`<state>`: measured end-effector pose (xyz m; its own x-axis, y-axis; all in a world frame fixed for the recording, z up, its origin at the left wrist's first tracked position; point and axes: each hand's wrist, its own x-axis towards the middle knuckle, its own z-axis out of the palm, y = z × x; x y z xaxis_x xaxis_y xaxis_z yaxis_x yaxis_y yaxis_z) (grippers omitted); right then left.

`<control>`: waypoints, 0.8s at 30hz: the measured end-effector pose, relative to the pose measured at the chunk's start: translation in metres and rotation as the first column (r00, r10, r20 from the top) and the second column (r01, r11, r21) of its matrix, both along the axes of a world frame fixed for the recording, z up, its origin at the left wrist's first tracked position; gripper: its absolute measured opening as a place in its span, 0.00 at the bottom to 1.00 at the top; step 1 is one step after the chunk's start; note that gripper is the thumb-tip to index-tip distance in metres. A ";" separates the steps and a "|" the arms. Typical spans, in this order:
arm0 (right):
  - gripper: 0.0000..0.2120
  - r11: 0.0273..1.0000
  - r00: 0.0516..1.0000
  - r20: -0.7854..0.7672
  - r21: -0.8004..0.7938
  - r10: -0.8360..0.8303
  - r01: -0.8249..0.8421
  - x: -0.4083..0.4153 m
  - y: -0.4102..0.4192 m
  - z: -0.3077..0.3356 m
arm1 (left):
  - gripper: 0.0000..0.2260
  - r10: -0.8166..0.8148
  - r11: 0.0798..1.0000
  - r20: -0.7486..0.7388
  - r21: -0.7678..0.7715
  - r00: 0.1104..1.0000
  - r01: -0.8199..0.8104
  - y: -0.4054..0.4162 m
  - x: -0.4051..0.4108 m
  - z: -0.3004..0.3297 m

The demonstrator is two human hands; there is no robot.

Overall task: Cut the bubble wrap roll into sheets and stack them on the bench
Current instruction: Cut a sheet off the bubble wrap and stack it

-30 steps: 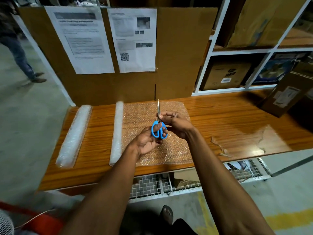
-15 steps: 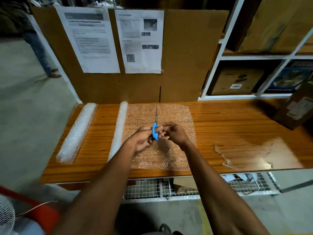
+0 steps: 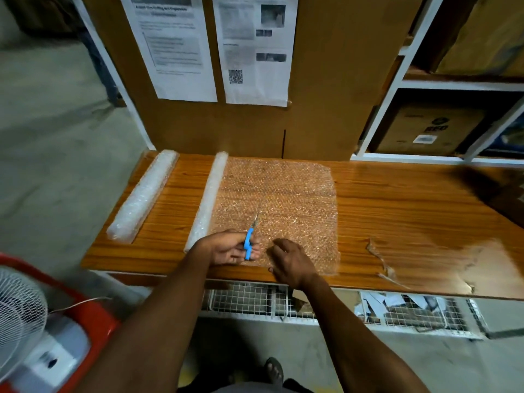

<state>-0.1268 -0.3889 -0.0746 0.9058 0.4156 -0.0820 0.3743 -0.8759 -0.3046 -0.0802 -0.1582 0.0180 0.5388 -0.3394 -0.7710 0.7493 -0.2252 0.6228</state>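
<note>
A bubble wrap roll (image 3: 208, 199) lies on the wooden bench (image 3: 397, 211), with its unrolled sheet (image 3: 283, 199) spread flat to the right of it. My left hand (image 3: 229, 248) holds blue-handled scissors (image 3: 250, 239) by the handles, low over the sheet's near left part, blades closed and pointing away from me. My right hand (image 3: 292, 262) hovers just right of the scissors over the sheet's near edge, fingers loosely curled, holding nothing.
A second bubble wrap roll (image 3: 141, 197) lies at the bench's left end. Torn tape or film scraps (image 3: 388, 265) stick to the bench at the right. Cardboard panel with papers (image 3: 255, 46) backs the bench. A fan (image 3: 19, 316) stands low left; wire baskets (image 3: 411, 310) hang below.
Both hands came down from mid-air toward the sheet's near edge. My right hand let go of the scissors; my left hand alone holds them now.
</note>
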 end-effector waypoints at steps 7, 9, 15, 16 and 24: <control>0.12 0.998 0.990 0.136 0.053 -0.033 0.026 -0.007 0.011 0.000 | 0.13 -0.083 0.997 -0.070 -0.001 0.994 0.083 0.013 -0.021 -0.011; 0.12 0.998 0.989 0.133 0.039 -0.062 0.057 -0.007 0.015 0.003 | 0.16 -0.102 0.995 -0.098 -0.008 0.990 0.102 0.018 -0.027 -0.014; 0.14 0.988 0.982 0.107 0.042 -0.154 0.151 -0.010 0.028 0.010 | 0.26 -0.215 0.976 -0.169 -0.058 0.962 0.209 0.033 -0.042 -0.014; 0.13 0.983 0.979 0.094 0.061 -0.179 0.174 -0.011 0.030 0.012 | 0.26 -0.243 0.970 -0.186 -0.058 0.952 0.236 0.035 -0.045 -0.014; 0.10 0.957 0.960 0.054 0.114 -0.275 0.268 -0.020 0.045 0.020 | 0.25 -0.364 0.929 -0.267 -0.033 0.892 0.369 0.053 -0.060 -0.022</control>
